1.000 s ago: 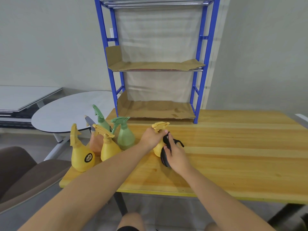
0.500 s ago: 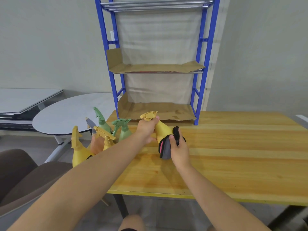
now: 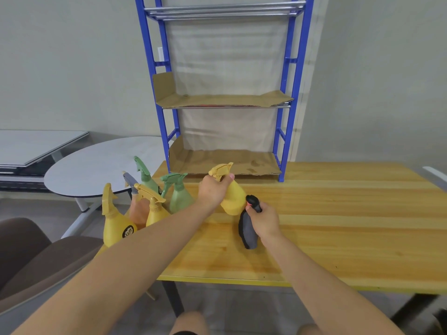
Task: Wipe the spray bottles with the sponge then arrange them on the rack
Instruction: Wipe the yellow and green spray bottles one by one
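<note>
Wooden desk (image 3: 338, 226) fills the middle. The left hand (image 3: 212, 192) grips a tilted yellow spray bottle (image 3: 233, 197) by its neck. At its 4 o'clock, the right hand (image 3: 263, 220) clutches a dark sponge (image 3: 246, 230) against the bottle's lower side. Five more bottles (image 3: 150, 206) cluster at 9 o'clock, and the blue rack (image 3: 285, 117) stands at 12.

Left hand (image 3: 212, 193), right hand (image 3: 263, 220), both gripping

The round black label (image 3: 127, 232) on the yellow spray bottle (image 3: 113, 228) at the table's (image 3: 338, 226) left edge is too blurred to read.
</note>
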The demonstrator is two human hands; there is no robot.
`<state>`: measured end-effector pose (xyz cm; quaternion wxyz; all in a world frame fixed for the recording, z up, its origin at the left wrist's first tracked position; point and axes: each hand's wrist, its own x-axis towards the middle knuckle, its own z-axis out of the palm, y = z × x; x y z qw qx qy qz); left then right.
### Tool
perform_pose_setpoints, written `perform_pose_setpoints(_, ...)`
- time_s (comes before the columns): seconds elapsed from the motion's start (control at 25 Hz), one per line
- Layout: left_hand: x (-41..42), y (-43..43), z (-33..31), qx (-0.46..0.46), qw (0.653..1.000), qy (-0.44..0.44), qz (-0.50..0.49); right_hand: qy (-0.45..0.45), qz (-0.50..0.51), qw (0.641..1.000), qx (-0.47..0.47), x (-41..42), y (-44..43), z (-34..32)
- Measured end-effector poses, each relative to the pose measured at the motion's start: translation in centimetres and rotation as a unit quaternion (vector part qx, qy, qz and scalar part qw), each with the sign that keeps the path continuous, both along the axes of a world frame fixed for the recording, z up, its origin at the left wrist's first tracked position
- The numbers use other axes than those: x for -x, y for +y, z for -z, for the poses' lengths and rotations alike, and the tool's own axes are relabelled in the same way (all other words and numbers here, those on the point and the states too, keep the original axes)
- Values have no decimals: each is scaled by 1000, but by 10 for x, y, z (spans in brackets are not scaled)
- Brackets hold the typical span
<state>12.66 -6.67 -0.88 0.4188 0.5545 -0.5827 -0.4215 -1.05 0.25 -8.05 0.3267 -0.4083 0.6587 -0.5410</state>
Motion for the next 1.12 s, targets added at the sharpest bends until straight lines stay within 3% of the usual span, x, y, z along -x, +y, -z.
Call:
perform_pose_setpoints(0.16,4,6,4,13,991,-126,42,305,-33,952,-9,25,0,-1)
perform_pose_setpoints(0.28,7,7,12,-5,983,-171,65,446,-54,893,-32,39,-4,4)
perform_pose_setpoints(0.4,5,8,16,-9,981,-174,82,501,-111,854,-80,42,-3,12)
perform_pose_setpoints(0.68,-9,8,24,4,986,-93,136,547,-206,780,-224,40,5,12)
perform_pose_setpoints(0.8,-14,20,20,23,988,-55,143,537,-201,792,-211,39,12,4)
perform_pose_setpoints(0.96,-17,48,17,189,978,-91,-4,439,-139,878,-133,45,24,-3)
perform_pose_setpoints(1.04,-17,66,20,287,951,-114,-37,421,-101,893,-124,54,30,-4)
perform_pose_setpoints(1.12,-11,83,29,423,890,-171,-4,435,-86,883,-155,68,37,-1)
